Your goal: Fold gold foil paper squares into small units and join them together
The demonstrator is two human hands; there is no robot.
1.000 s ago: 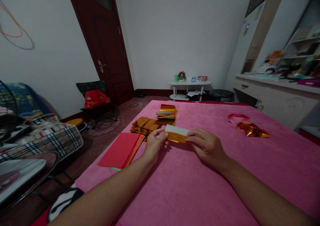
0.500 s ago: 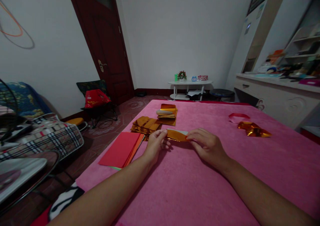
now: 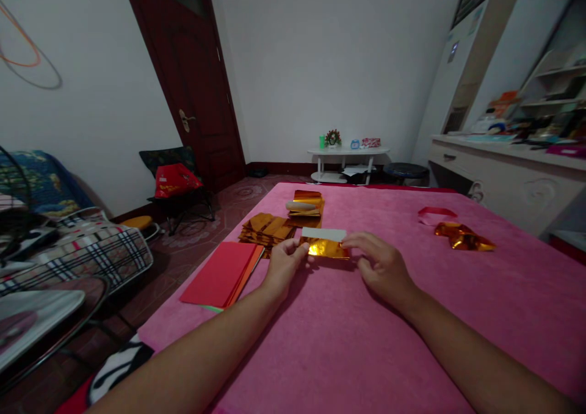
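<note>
A folded piece of shiny gold foil paper (image 3: pixel 328 249) is held low over the pink cloth, with a pale whitish strip (image 3: pixel 324 234) showing along its far edge. My left hand (image 3: pixel 284 266) pinches its left end between thumb and fingers. At the right end is my right hand (image 3: pixel 383 262), its fingertips by the paper's edge and its thumb apart from them; the hand looks open. Just beyond my left hand lies a stack of folded gold paper (image 3: pixel 265 228). Behind that, a light-coloured rounded handle (image 3: pixel 301 206) rests on more gold foil sheets (image 3: pixel 307 220).
The pink cloth (image 3: pixel 320 341) covers the table. Red and orange paper sheets (image 3: pixel 222 272) lie left of my left forearm. To the right are a pinkish-red ribbon loop (image 3: pixel 437 215) and crumpled gold foil (image 3: pixel 463 237). A white side table (image 3: pixel 348 151) stands by the far wall.
The gold paper has tilted, so its shiny face and more of the pale strip show. My right fingers have loosened from its right end; my left hand keeps its pinch.
</note>
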